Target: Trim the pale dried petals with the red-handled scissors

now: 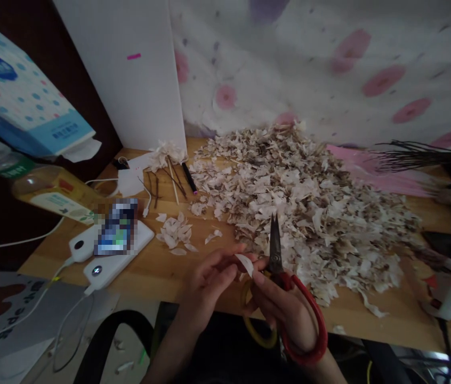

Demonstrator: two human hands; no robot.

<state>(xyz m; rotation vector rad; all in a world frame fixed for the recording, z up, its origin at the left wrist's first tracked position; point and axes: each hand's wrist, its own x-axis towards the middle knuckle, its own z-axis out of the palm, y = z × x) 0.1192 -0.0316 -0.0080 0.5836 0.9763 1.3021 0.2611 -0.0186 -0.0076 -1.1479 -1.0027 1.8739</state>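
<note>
My left hand (209,280) pinches a small white petal-shaped scrap (246,263) at the near edge of the wooden table (157,269). My right hand (285,309) grips red-handled scissors (279,266), blades together and pointing away from me, right beside the scrap. Just beyond the scissors lies a large heap of pale cut scraps (301,197). A small cluster of cut petals (175,232) lies left of my hands.
A phone (117,226) rests on a white power bank (113,256) with cables at the left. A bottle (45,186) and a blue box (17,101) stand further left. Thin sticks and a pen (177,178) lie behind. Dark wires (417,154) and pink paper (373,170) sit right.
</note>
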